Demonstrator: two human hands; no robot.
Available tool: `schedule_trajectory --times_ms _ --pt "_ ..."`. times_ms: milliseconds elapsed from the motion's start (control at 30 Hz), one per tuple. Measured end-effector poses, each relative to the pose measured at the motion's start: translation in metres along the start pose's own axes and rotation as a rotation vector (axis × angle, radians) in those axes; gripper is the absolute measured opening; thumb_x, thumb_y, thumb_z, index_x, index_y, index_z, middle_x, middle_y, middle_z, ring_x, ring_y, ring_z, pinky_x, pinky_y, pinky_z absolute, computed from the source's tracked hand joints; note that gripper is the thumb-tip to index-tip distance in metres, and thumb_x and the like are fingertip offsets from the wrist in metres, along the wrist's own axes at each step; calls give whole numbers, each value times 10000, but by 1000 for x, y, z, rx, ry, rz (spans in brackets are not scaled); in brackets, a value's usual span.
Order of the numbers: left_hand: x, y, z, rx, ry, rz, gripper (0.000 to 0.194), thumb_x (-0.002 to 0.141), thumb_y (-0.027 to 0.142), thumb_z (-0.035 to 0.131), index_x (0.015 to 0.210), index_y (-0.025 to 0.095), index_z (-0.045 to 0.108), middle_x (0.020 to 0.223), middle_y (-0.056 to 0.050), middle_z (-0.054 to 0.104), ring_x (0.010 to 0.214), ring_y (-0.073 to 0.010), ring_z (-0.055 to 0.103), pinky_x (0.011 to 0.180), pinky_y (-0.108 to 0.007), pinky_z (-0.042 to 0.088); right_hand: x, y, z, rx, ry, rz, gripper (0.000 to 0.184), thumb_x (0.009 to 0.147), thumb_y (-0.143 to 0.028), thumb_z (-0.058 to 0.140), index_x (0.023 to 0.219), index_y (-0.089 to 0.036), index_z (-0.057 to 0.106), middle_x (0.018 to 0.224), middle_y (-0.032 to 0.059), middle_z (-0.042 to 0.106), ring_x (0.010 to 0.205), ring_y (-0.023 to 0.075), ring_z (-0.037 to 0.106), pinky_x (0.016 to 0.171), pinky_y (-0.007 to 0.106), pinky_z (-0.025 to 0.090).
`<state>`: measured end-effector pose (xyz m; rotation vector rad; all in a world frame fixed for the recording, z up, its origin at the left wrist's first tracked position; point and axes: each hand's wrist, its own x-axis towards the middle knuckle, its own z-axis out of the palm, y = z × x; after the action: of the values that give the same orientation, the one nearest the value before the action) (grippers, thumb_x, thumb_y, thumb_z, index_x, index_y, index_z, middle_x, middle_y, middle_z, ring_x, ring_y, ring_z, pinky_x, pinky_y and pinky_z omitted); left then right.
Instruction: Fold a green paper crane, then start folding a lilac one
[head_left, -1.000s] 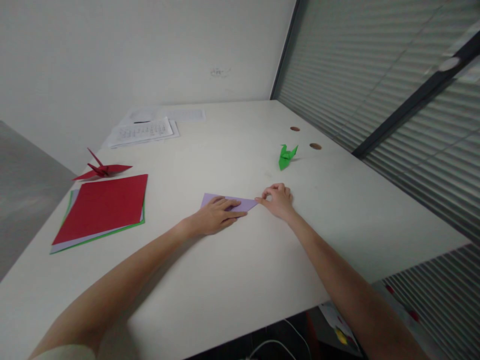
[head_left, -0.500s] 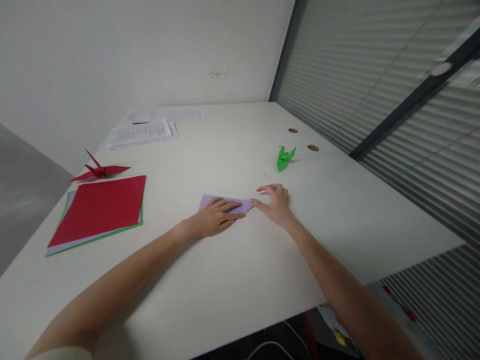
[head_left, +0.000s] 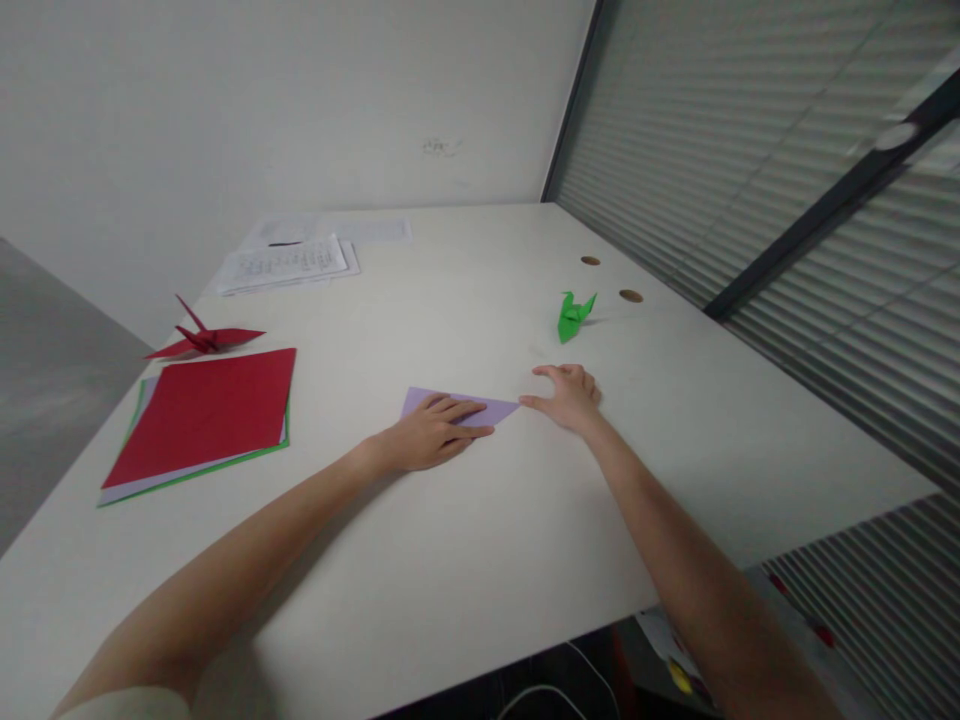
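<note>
A folded piece of light purple paper (head_left: 498, 409) lies flat on the white table, its pointed tip toward the right. Spread over its middle, my left hand (head_left: 431, 432) presses it down with fingers stretched out, hiding much of the sheet. My right hand (head_left: 566, 395) is at the tip, thumb touching or just beside the point, with the index finger held apart from the thumb. Nothing shows between those fingers. Beyond my right hand stands a green paper crane (head_left: 572, 317).
To the left lies a stack of square paper with a red sheet (head_left: 214, 415) on top, purple and green beneath. Behind it sits a red paper crane (head_left: 206, 340). Written sheets (head_left: 285, 265) lie farther back. Blinds (head_left: 750, 170) run along the right side.
My right hand has slid a little to the right along the purple paper, and the tip shows more. My left hand stays in place on the paper.
</note>
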<state>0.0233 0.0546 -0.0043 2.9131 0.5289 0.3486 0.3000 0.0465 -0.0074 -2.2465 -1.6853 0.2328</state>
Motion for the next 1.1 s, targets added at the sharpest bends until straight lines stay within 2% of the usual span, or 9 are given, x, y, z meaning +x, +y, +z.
schedule_trajectory --times_ms 167,233,333,533,667,767,900,1000,1100 --pt "-1 0 1 2 -1 -6 396 1014 306 357 1379 321 510 1486 -87 446 1281 -247 477 1076 -466 323 -3 -2 -4 162 114 -82 388 772 -470 687 1123 -306 678 1192 88 528 1175 310 480 1004 478 363" --pt "-1 1 -1 1 -8 -4 401 1016 309 345 1386 324 501 1497 -83 432 1287 -246 473 1078 -466 319 -12 -10 1 181 152 -171 408 766 -512 687 1121 -311 680 1204 88 514 1193 311 460 1020 477 348" --pt "0 2 -3 -8 -16 -4 407 1018 317 338 1399 332 483 1511 -74 416 1297 -244 468 1079 -467 317 -19 -18 9 92 81 -263 499 729 -566 708 1168 -336 653 1229 92 486 1208 327 424 1031 506 313" --pt "-2 -2 -2 -26 -50 2 424 1022 341 326 1433 344 431 1543 -56 372 1365 -237 413 1106 -469 289 -11 -4 7 27 81 -38 420 789 -464 673 1183 -321 646 1258 107 473 1205 356 391 978 531 324" --pt "-2 -4 -1 -20 -50 2 424 1016 322 345 1430 350 435 1545 -58 367 1370 -233 413 1113 -467 288 -20 -15 6 110 148 -136 318 845 -450 608 1115 -300 681 1216 102 505 1169 318 424 971 485 342" --pt "-3 -4 -1 -6 -55 5 426 1019 322 343 1435 336 433 1553 -79 347 1400 -242 377 1126 -473 277 -29 -25 10 64 115 -211 411 805 -564 629 1131 -317 673 1214 99 507 1183 327 409 974 492 328" --pt "-4 -4 -1 1 -84 -14 428 1021 332 346 1443 342 419 1586 -110 256 1431 -286 322 1130 -521 273 -26 -18 13 -30 101 -112 571 734 -630 672 1210 -316 632 1226 123 497 1175 360 397 950 531 317" --pt "-5 -3 -1 8 -84 -18 433 1019 333 362 1449 367 398 1603 -101 205 1444 -291 291 1150 -564 220 -19 -9 8 -23 112 -67 497 765 -560 673 1194 -311 640 1250 119 501 1190 362 409 957 527 325" --pt "-5 -3 -1 12 -67 -39 426 1009 349 399 1432 389 421 1615 -78 167 1451 -310 267 1157 -568 211 -16 -10 -4 15 77 -128 354 825 -435 639 1151 -299 663 1213 105 554 1137 322 483 945 477 357"
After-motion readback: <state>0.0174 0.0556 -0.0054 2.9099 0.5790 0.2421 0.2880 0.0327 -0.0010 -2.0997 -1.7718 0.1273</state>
